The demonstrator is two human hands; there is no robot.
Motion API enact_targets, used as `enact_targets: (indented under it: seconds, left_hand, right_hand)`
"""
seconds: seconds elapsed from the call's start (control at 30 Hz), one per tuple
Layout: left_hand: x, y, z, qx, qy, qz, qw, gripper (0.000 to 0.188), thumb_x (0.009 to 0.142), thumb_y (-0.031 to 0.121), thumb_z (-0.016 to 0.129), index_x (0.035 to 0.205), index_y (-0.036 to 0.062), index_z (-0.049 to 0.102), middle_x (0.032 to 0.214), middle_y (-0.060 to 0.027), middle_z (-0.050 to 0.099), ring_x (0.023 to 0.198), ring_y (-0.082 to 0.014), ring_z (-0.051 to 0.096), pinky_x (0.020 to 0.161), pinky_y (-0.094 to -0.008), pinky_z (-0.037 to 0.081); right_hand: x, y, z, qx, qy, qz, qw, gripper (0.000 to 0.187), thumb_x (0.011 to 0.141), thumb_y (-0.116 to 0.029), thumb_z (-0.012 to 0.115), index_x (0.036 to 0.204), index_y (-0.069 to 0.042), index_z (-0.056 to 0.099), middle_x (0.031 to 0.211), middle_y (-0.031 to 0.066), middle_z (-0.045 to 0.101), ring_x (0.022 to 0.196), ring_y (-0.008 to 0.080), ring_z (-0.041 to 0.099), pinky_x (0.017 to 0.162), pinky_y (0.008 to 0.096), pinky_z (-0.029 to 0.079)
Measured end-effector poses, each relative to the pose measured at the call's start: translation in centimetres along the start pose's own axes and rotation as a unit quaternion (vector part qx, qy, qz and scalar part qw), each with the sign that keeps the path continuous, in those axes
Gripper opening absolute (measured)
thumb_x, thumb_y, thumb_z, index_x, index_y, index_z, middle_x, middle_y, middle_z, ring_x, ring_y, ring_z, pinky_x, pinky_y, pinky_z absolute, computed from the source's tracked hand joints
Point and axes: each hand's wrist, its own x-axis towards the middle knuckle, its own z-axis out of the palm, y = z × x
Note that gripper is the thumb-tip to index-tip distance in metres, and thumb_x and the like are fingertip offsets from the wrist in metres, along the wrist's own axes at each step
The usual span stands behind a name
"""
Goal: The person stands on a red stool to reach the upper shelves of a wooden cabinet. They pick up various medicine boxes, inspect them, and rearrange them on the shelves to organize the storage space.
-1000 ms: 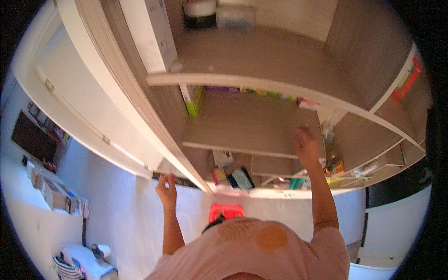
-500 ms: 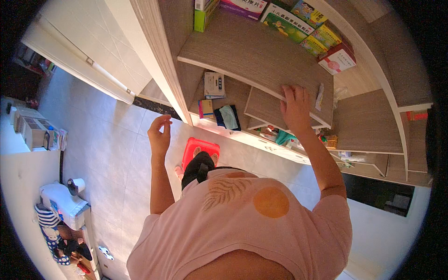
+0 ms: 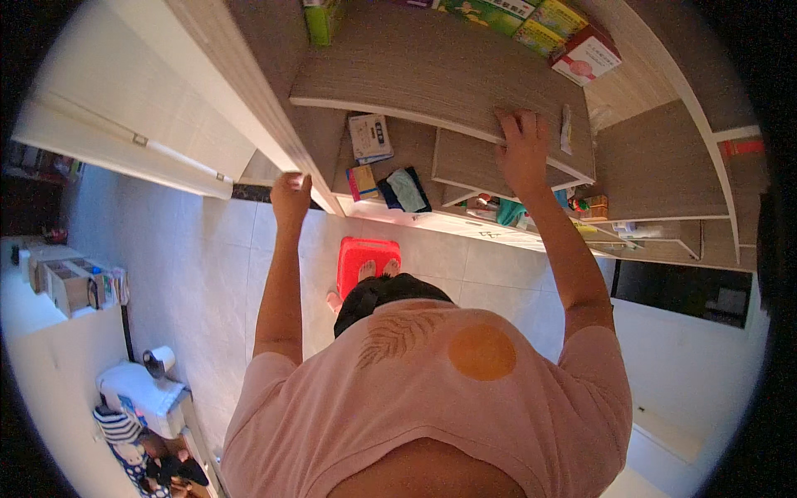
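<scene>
My right hand (image 3: 523, 149) grips the front edge of a wood-grain shelf (image 3: 398, 79), fingers laid over the top and thumb at the edge. My left hand (image 3: 290, 199) is raised at the upright side panel (image 3: 249, 104) of the cabinet, its fingers curled round the panel's edge and partly hidden. On that shelf, medicine boxes stand toward the back: a green box (image 3: 322, 23), yellow-green boxes (image 3: 540, 35) and a white and red box (image 3: 586, 56). A flat packet (image 3: 566, 129) lies near my right hand. My feet are on a red plastic stool (image 3: 352, 257).
On a lower shelf lie a white box (image 3: 370, 137), a yellow and pink box (image 3: 362, 183) and a dark pouch with a pale cloth (image 3: 405, 189). A white door (image 3: 124, 158) stands at the left. Farther left are a low storage unit (image 3: 70, 282) and a toilet roll (image 3: 162, 358).
My left hand has moved from open air to the side panel's edge. My right hand stays on the shelf edge. The view has shifted, and both feet now show on the stool.
</scene>
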Motion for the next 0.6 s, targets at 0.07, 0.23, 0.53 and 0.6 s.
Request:
enact_targets:
  seconds: [0.07,0.23,0.53,0.6]
  left_hand:
    - [-0.8,-0.6,3.1,-0.037,-0.076,0.032,0.996,0.02,0.07,0.012,0.067,0.085,0.0007,0.06,0.075,-0.0115,0.064,0.068,-0.0211,0.062,0.061,-0.0311,0.049]
    - [0.8,-6.4,12.9,-0.035,-0.108,0.088,0.99,0.017,0.071,0.01,0.062,0.087,0.0017,0.06,0.074,-0.01,0.064,0.068,-0.0164,0.063,0.06,-0.0294,0.05]
    - [1.0,-6.6,8.9,-0.226,-0.13,0.006,0.965,0.016,0.079,0.013,0.062,0.089,0.001,0.06,0.079,-0.0084,0.064,0.074,-0.0143,0.061,0.068,-0.0269,0.048]
    - [1.9,-7.1,9.3,-0.182,-0.15,0.002,0.972,0.014,0.08,0.014,0.061,0.087,0.0016,0.06,0.078,-0.0084,0.064,0.075,-0.0136,0.06,0.069,-0.0268,0.047]
  right_hand:
    - [-0.2,0.2,0.3,0.002,0.036,-0.01,0.999,0.057,0.055,0.003,0.063,0.11,-0.011,0.053,0.104,0.0117,0.045,0.097,0.0323,0.043,0.085,0.0428,0.039]
    - [0.0,-0.8,0.1,0.037,0.09,-0.047,0.994,0.051,0.056,0.001,0.06,0.106,-0.011,0.056,0.099,0.0099,0.049,0.091,0.0312,0.046,0.08,0.0407,0.042]
    - [0.0,-0.4,0.7,0.048,0.131,-0.02,0.99,0.054,0.054,0.002,0.054,0.105,-0.012,0.058,0.093,0.0072,0.051,0.084,0.0298,0.048,0.074,0.0399,0.044]
    - [0.0,-0.2,1.3,0.048,0.155,-0.029,0.986,0.052,0.052,0.001,0.053,0.103,-0.012,0.058,0.091,0.0073,0.052,0.083,0.0301,0.048,0.071,0.04,0.044]
